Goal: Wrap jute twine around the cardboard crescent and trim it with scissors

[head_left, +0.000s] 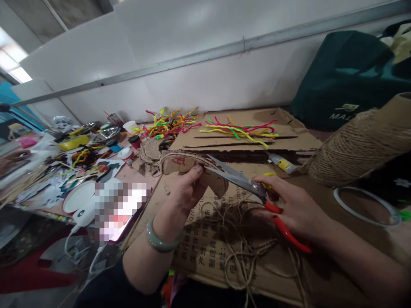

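Note:
My left hand (190,186) pinches a curved cardboard piece (180,162) with twine along its upper edge. Red-handled scissors (272,207) are gripped in my right hand (285,201); their blades are parted and lie at the cardboard's twine-covered edge, close to my left thumb. Something small and yellow shows by my right fingers. Loose twine (240,256) lies tangled on the printed cardboard sheet (189,265) below both hands.
Behind are colourful fuzzy stems (240,128), a glue tube (282,163) and a large twine spool (359,145). A clear ring (366,207) lies right. At left are a lit phone (122,214), a white power bank (93,205) and another person's hand (14,160).

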Demonstrator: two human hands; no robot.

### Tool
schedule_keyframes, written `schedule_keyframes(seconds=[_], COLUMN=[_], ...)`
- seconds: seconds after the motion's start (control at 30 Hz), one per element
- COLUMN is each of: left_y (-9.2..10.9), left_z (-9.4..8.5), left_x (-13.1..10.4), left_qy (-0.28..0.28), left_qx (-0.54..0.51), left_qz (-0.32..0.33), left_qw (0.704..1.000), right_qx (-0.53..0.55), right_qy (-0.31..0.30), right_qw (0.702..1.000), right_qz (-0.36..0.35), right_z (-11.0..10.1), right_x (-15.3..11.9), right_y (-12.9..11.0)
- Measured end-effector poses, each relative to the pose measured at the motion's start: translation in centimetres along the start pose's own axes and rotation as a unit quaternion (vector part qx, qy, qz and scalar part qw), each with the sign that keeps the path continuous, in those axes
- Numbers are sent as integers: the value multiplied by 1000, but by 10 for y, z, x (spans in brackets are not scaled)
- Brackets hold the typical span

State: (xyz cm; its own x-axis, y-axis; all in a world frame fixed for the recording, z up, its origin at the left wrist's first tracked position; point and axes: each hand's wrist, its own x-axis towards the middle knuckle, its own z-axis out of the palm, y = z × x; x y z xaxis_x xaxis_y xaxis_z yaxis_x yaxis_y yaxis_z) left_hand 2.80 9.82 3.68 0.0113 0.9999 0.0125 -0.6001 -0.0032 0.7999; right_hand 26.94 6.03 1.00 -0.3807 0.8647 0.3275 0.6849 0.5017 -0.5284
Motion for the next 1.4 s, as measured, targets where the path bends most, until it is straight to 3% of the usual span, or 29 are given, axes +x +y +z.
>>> schedule_keyframes(seconds=[0.13, 0.37, 0.7, 1.4], left_y=[3, 4, 1, 2], left_z=[0, -1, -4, -2], left_x=[-3, -1, 1, 0], left_qy=[-35, -21, -68, -36], left_qx=[22, 32, 26, 39], left_qz=[6, -15, -20, -28], left_qw=[999, 999, 997, 998], right_qx=[17, 55, 75, 68], right_qy=[7, 12, -17, 9], right_qw=[1000, 998, 997, 998], right_qz=[-1, 13, 6, -10], right_z=[1, 0, 1, 8], right_x=[1, 2, -1, -3], right_y=[-4, -11, -7, 4])
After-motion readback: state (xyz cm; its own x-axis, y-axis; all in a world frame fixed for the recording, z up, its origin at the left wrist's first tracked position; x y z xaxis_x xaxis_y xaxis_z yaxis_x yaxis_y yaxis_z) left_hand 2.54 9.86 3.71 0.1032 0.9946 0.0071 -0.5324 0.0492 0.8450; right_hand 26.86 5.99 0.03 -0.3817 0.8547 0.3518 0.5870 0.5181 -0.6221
